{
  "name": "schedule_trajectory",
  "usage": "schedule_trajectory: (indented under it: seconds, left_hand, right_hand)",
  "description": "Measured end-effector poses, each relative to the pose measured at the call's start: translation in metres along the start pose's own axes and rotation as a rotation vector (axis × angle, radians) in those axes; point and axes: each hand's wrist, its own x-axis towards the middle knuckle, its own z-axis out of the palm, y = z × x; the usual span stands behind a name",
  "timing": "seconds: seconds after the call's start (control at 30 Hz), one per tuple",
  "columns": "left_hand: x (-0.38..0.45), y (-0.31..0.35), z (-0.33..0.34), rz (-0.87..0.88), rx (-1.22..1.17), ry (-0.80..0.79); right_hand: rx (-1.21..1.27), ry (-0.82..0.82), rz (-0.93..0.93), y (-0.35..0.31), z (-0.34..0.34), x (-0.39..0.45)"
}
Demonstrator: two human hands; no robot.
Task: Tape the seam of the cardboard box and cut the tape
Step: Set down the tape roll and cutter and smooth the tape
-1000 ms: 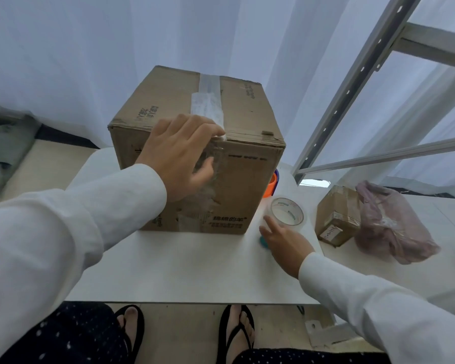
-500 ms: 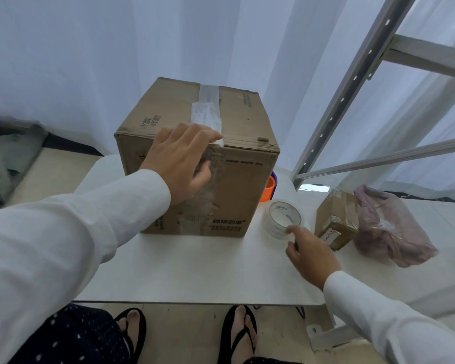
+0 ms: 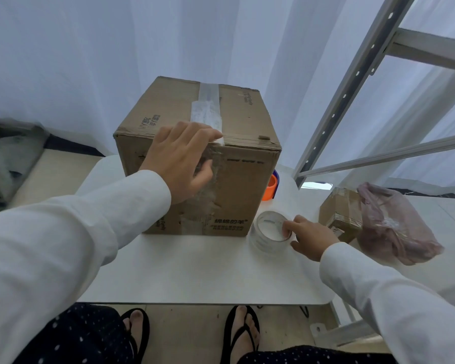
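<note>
A brown cardboard box (image 3: 244, 185) stands on the white table (image 3: 195, 271). A strip of clear tape (image 3: 207, 109) runs along its top seam and over the near edge. My left hand (image 3: 180, 160) lies flat on the box's upper front edge, fingers on the tape end, thumb on the front face. A roll of clear tape (image 3: 269, 233) lies flat on the table at the box's right front corner. My right hand (image 3: 309, 236) touches the roll, with fingertips inside its rim and thumb outside.
An orange and blue object (image 3: 272, 186) sits behind the box's right side. A small cardboard parcel (image 3: 339, 214) and a pink plastic bag (image 3: 394, 224) lie to the right. A metal shelf frame (image 3: 352, 85) rises at right. White curtains hang behind.
My right hand left the table near the box, swung right, then came back onto the tape roll. My left hand stayed pressed on the box's front edge.
</note>
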Motion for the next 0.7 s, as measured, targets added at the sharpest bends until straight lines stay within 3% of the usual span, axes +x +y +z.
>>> schedule_trajectory:
  seconds: [0.43, 0.7]
  left_hand:
    - [-0.001, 0.002, -0.002, -0.001, 0.002, -0.024]
    - [-0.001, 0.002, -0.003, 0.005, 0.007, -0.026]
  right_hand:
    - [-0.004, 0.021, 0.096, 0.0, -0.004, 0.011]
    - [0.263, -0.056, 0.186, -0.003, -0.013, 0.021]
